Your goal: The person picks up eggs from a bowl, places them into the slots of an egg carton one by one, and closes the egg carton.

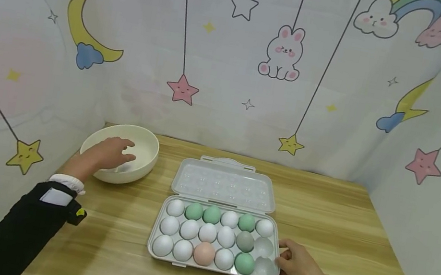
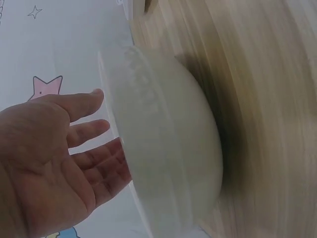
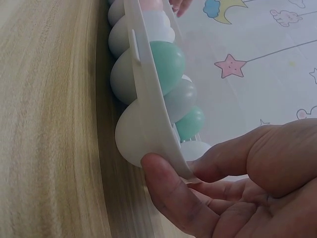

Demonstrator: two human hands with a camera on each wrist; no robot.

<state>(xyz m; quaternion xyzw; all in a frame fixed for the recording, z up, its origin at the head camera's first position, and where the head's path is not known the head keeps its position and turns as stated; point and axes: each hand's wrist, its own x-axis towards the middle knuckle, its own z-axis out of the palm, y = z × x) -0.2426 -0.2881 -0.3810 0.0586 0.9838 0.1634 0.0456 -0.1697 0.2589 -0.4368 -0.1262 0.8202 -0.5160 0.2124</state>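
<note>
An egg box (image 1: pixel 207 267) of pale plastic lies on the table with its clear lid (image 1: pixel 225 184) folded back. White eggs (image 1: pixel 163 245), green eggs (image 1: pixel 244 263) and one pinkish egg (image 1: pixel 204 254) sit in its cups. Bare cups (image 1: pixel 264 267) show at the right end, in the middle and front rows. My right hand (image 1: pixel 303 270) pinches the box's rim (image 3: pixel 148 74) at that end between thumb and fingers. Over the cream bowl (image 1: pixel 145 166) hovers my left hand (image 1: pixel 105 155), fingers apart, holding nothing visible. In the left wrist view, the bowl wall hides its fingertips.
The wooden table (image 1: pixel 321 213) meets a patterned cloth backdrop (image 1: pixel 225 109) behind the bowl and lid. Cloth walls also rise at the left and right. The bowl stands at the back left, apart from the egg box.
</note>
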